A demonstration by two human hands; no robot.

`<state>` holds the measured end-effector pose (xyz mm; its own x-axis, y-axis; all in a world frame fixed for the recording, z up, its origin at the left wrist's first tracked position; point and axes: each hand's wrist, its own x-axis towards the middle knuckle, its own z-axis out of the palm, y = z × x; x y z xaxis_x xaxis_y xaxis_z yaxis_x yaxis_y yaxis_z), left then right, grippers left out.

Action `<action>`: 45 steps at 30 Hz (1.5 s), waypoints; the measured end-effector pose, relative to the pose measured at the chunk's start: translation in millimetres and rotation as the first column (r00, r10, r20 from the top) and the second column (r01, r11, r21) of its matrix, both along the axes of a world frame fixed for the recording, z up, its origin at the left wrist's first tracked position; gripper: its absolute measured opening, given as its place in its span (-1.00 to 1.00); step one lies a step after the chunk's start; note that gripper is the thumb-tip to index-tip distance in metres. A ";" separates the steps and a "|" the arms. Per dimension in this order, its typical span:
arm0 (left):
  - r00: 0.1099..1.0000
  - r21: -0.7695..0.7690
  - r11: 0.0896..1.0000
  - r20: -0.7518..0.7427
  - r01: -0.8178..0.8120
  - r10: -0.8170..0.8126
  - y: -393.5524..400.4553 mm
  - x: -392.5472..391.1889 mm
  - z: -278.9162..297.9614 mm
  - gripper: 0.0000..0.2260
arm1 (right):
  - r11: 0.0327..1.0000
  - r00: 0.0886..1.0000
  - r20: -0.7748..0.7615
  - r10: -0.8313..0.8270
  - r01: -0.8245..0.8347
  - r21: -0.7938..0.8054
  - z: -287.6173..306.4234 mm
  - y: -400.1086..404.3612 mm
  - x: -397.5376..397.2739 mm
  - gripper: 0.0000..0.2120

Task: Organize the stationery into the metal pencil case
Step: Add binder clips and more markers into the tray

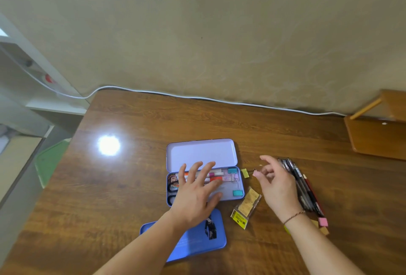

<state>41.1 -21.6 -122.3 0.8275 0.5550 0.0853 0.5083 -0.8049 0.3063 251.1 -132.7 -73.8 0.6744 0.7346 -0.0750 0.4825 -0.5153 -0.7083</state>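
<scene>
The lilac metal pencil case (240,183) lies open on the wooden table, its lid (201,154) tipped back. Inside are highlighters (214,176), black scissors (172,188) and two teal binder clips (238,192). My left hand (195,193) hovers over the case with fingers spread, holding nothing. My right hand (278,183) is just right of the case, its fingertips pinched on the wire handle of a yellow binder clip (245,173) beside the case's right edge. A bundle of pens and pencils (307,189) lies partly under my right hand.
A clear packet with a yellow label (246,207) lies in front of the case. A blue tray (197,239) with a black-and-white item sits under my left forearm. Small erasers (323,222) lie at the pens' near end. A white cable (219,99) runs along the table's far edge.
</scene>
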 end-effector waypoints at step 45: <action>0.997 -0.078 0.994 -0.035 0.071 -0.074 -0.3 -8.3 7.0 -0.70 | 0.893 0.843 0.369 0.392 -0.251 -0.374 -28.5 14.8 14.6 -0.75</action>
